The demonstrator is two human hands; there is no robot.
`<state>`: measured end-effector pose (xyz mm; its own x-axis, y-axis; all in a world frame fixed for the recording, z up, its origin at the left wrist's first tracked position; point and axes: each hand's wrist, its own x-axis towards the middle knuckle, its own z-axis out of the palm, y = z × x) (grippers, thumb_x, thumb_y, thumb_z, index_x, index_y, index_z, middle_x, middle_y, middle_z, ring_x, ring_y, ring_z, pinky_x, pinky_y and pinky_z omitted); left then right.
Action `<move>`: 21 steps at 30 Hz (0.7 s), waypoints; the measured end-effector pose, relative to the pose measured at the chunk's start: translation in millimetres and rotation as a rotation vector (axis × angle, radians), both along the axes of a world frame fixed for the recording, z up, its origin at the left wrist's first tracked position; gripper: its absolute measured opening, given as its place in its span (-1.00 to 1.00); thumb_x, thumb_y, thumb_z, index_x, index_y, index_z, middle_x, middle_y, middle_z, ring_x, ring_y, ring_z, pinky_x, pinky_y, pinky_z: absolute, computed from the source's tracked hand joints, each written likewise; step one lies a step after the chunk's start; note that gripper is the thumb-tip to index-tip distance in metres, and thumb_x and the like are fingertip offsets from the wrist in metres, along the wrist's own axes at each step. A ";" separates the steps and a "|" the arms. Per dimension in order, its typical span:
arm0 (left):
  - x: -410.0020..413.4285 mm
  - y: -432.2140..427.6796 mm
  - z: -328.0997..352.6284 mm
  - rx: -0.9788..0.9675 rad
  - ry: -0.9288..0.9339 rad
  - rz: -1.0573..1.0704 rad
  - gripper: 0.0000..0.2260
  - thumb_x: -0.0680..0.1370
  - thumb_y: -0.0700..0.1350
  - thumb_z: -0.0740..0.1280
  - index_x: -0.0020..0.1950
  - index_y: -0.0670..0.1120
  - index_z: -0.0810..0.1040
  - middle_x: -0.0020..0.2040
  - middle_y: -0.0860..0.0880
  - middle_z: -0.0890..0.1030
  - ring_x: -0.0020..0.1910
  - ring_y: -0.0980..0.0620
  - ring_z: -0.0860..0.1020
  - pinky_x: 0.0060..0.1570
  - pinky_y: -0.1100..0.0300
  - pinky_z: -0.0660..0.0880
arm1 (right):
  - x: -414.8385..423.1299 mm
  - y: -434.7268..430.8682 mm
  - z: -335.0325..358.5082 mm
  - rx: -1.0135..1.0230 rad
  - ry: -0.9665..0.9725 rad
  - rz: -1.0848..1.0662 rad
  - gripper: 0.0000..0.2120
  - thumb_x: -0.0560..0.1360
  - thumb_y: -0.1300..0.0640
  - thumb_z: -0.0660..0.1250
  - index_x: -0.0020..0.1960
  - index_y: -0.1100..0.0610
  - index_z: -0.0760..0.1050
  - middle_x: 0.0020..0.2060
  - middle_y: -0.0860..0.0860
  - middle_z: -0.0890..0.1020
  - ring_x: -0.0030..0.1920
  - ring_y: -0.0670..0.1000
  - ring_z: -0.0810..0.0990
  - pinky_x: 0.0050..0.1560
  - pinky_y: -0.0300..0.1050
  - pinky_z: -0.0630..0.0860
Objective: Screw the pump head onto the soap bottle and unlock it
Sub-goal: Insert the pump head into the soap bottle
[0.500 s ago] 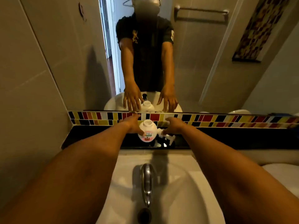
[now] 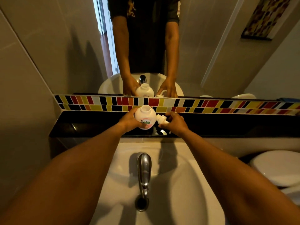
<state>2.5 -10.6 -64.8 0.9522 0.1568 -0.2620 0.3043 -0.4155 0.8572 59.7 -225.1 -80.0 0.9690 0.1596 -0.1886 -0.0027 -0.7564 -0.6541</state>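
Observation:
A round white soap bottle [image 2: 145,116] with a pink and green label stands upright on the black ledge [image 2: 90,125] behind the basin, its neck open. My left hand [image 2: 129,121] wraps around its left side and front. Just to the right, the white pump head [image 2: 161,119] lies tilted, its screw collar pointing at the bottle. My right hand [image 2: 174,123] grips the pump head from the right. Pump head and bottle are close together but apart.
A white basin [image 2: 178,184] with a chrome tap [image 2: 144,171] lies below the ledge. A band of coloured tiles [image 2: 211,106] and a mirror [image 2: 211,54] rise behind it. A white toilet lid [image 2: 276,168] sits at the right.
The camera has tilted down. My left hand has closed around the bottle and my right hand has taken hold of the pump head on the ledge.

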 end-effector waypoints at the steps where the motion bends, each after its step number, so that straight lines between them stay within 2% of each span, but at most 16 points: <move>1: -0.7 -1.3 0.4 -0.021 -0.014 0.009 -0.19 0.22 -0.13 0.64 0.40 0.06 0.39 0.30 -0.04 0.54 0.30 -0.09 0.49 0.31 -0.18 0.45 | 1.9 -0.5 -4.1 0.006 -0.005 -0.002 -0.29 0.08 -0.28 0.55 0.19 -0.13 0.49 0.15 0.02 0.61 0.16 0.13 0.57 0.07 0.21 0.61; 3: -3.2 -4.6 1.6 -0.044 -0.021 0.030 -0.24 0.25 -0.17 0.62 0.39 0.03 0.40 0.31 -0.05 0.54 0.30 -0.09 0.49 0.31 -0.16 0.46 | -0.6 0.9 -5.6 -0.003 -0.021 0.015 -0.37 0.12 -0.27 0.54 0.15 -0.15 0.51 0.16 0.01 0.59 0.16 0.12 0.55 0.04 0.22 0.62; 6: -6.3 -7.4 4.5 -0.073 -0.024 0.054 -0.28 0.30 -0.23 0.59 0.39 -0.01 0.39 0.32 -0.09 0.52 0.30 -0.10 0.48 0.30 -0.11 0.46 | -6.3 3.9 -1.4 0.010 -0.028 0.020 -0.48 0.26 -0.15 0.56 0.17 -0.12 0.51 0.18 0.03 0.58 0.18 0.13 0.54 0.07 0.22 0.60; 10: -8.8 -4.9 7.5 -0.079 -0.013 0.076 -0.29 0.31 -0.25 0.58 0.39 -0.07 0.38 0.31 -0.12 0.52 0.29 -0.13 0.49 0.29 -0.10 0.47 | -8.8 3.4 4.9 0.042 0.003 0.001 -0.53 0.30 -0.06 0.56 0.17 -0.11 0.50 0.14 0.02 0.60 0.13 0.15 0.59 0.07 0.21 0.61; 13: -13.0 2.5 14.7 -0.062 0.000 0.076 -0.28 0.30 -0.26 0.58 0.39 -0.06 0.38 0.31 -0.13 0.52 0.29 -0.16 0.49 0.28 -0.13 0.48 | -13.2 1.2 17.3 0.118 0.062 -0.013 -0.51 0.40 0.10 0.52 0.28 0.03 0.46 0.15 0.07 0.58 0.11 0.16 0.60 0.04 0.11 0.63; 16: -18.9 13.8 24.6 0.057 0.024 0.055 -0.30 0.30 -0.24 0.58 0.38 -0.04 0.38 0.30 -0.12 0.49 0.28 -0.16 0.48 0.27 -0.14 0.49 | -13.7 -5.1 26.4 0.163 0.077 -0.012 -0.45 0.42 0.18 0.50 0.36 0.10 0.41 0.24 0.15 0.56 0.17 0.18 0.59 0.01 0.02 0.61; 21: -31.8 31.5 47.7 0.296 0.028 0.039 -0.28 0.31 -0.19 0.58 0.40 -0.01 0.35 0.38 -0.16 0.36 0.33 -0.23 0.42 0.30 -0.16 0.46 | -18.3 -11.5 56.2 0.174 0.046 0.074 -0.45 0.41 0.24 0.50 0.36 0.16 0.43 0.23 0.16 0.58 0.16 0.10 0.57 0.03 -0.09 0.51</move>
